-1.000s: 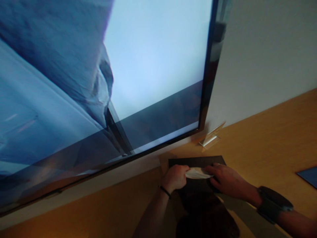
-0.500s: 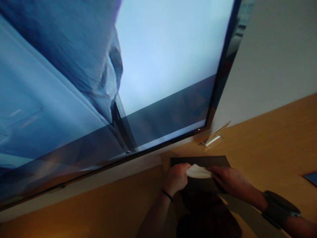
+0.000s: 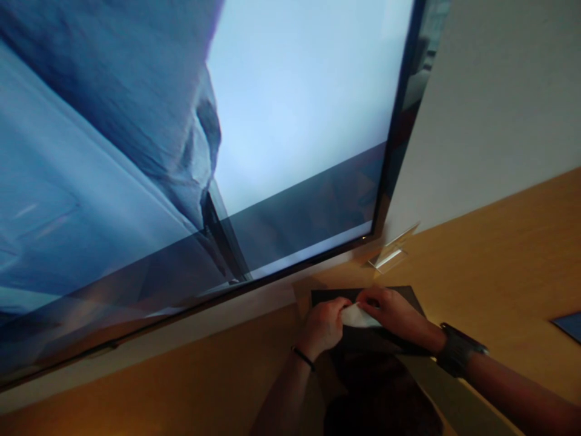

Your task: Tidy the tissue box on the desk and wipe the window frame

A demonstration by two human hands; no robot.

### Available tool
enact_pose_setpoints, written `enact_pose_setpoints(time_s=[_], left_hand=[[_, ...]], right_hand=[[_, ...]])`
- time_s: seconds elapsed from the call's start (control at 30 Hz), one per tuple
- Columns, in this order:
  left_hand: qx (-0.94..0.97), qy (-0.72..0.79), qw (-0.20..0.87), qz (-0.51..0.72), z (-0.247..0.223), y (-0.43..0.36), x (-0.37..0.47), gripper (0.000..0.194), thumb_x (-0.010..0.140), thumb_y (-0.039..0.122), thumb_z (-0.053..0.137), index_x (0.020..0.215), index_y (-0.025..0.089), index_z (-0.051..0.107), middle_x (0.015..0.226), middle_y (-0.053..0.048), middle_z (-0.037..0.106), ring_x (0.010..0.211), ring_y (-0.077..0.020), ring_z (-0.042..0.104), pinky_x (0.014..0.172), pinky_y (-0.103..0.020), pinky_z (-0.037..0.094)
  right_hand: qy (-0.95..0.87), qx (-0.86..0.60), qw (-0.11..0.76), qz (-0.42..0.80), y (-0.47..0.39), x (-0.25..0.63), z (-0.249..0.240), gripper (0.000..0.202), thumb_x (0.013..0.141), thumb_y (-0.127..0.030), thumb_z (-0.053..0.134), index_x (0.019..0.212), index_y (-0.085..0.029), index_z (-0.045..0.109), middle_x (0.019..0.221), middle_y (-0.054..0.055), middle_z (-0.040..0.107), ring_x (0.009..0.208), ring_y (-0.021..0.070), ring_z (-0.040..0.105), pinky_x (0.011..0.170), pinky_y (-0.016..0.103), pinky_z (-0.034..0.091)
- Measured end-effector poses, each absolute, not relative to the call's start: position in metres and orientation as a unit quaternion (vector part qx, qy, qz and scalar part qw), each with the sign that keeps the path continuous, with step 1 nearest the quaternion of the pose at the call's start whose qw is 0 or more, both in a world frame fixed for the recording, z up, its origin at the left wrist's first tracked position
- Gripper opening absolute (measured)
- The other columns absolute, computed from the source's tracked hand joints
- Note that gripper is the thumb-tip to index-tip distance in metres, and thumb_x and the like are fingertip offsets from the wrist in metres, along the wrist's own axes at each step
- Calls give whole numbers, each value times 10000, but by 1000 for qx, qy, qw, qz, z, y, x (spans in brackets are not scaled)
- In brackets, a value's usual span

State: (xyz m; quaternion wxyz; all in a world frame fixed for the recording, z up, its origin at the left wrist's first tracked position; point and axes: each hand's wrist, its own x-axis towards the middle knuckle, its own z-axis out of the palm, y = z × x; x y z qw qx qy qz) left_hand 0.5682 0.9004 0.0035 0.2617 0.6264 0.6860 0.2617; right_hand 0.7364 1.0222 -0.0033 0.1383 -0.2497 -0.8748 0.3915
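A small white sheet (image 3: 359,317), thin and folded, is held between my two hands; whether it is paper or cloth I cannot tell. My left hand (image 3: 324,324), with a dark band at its wrist, is closed on the sheet's left end. The fingers of my right hand (image 3: 393,312) pinch its upper edge close to the left fingertips. A dark watch sits on my right wrist. Beneath both hands lies a dark flat rectangular piece (image 3: 411,297), partly covered by my hands and a dark shape at the bottom.
A large lit screen (image 3: 290,121) fills the upper left, its lower edge just above my hands. A clear stand (image 3: 390,257) is on the wooden surface (image 3: 499,266) by the screen's corner. At the right edge lies a blue, dark-edged flat object (image 3: 569,326).
My right hand has moved left and slightly up, from the sheet's right end to its upper edge near my left hand. The left hand has stayed almost in place.
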Motion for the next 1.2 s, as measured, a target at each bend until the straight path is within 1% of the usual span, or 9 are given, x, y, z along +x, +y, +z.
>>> enact_pose_setpoints(time_s=[0.3, 0.67, 0.77, 0.87, 0.97, 1.0, 1.07, 1.13, 1.2], left_hand=[[648, 697, 223, 212, 8, 895, 566, 383, 799, 107, 398, 1093, 172, 635, 1054, -67, 665, 993, -209, 625, 889, -324, 494], [634, 699, 237, 233, 5, 890, 563, 444, 758, 51, 393, 1106, 170, 641, 1077, -68, 649, 1006, -192, 608, 926, -322, 490], [598, 708, 233, 293, 15, 880, 566, 539, 739, 16, 395, 1226, 153, 581, 1134, -75, 624, 1055, -168, 582, 971, -307, 462], [565, 730, 198, 329, 16, 857, 589, 393, 799, 49, 398, 1109, 157, 614, 1013, -68, 632, 963, -161, 597, 898, -312, 486], [638, 700, 179, 266, -22, 828, 636, 204, 849, 211, 520, 1014, 215, 639, 965, -53, 659, 895, -202, 622, 786, -337, 522], [694, 664, 155, 232, -44, 820, 654, 223, 831, 288, 583, 1043, 252, 644, 1001, -49, 675, 903, -233, 632, 755, -356, 533], [749, 636, 48, 178, -90, 809, 685, 234, 852, 364, 581, 1075, 346, 650, 1078, -37, 691, 937, -297, 645, 745, -443, 541], [767, 619, -44, 163, -128, 804, 703, 340, 843, 469, 575, 1160, 359, 626, 1169, -75, 668, 995, -362, 630, 739, -531, 538], [764, 620, -78, 160, -145, 802, 706, 527, 807, 566, 572, 1283, 339, 561, 1303, -113, 592, 1050, -402, 601, 732, -575, 539]], right_hand=[[-862, -272, 130, 407, 1015, 739, -7, 460, 901, -530, 260, 874, -173, 550, 780, 65, 605, 712, 214, 584, 665, 341, 409], [-889, -278, 189, 310, 1008, 738, -33, 432, 968, -442, 211, 985, -170, 546, 783, 59, 646, 722, 281, 653, 610, 363, 419], [-898, -261, 231, 269, 1008, 737, -37, 380, 999, -400, 243, 965, -175, 546, 738, 25, 638, 656, 253, 647, 554, 348, 415], [-899, -240, 284, 232, 1007, 739, -35, 308, 1029, -364, 291, 978, -193, 543, 757, -22, 638, 654, 182, 645, 554, 305, 443], [-884, -243, 356, 183, 1009, 755, -29, 270, 1039, -362, 322, 1043, -204, 541, 923, -11, 650, 807, 142, 648, 702, 266, 501], [-875, -253, 377, 165, 1011, 764, -28, 260, 1037, -366, 335, 1061, -205, 538, 959, -1, 643, 847, 143, 642, 743, 268, 507], [-857, -283, 410, 132, 1014, 787, -30, 260, 1032, -382, 351, 1076, -200, 532, 968, 23, 627, 863, 162, 632, 755, 292, 517], [-847, -313, 415, 108, 1014, 812, -39, 295, 1026, -412, 351, 1110, -190, 528, 986, 54, 624, 875, 198, 633, 734, 330, 538], [-856, -327, 383, 119, 1010, 836, -53, 349, 1022, -430, 343, 1213, -185, 501, 1128, 90, 611, 963, 227, 634, 754, 362, 571]])
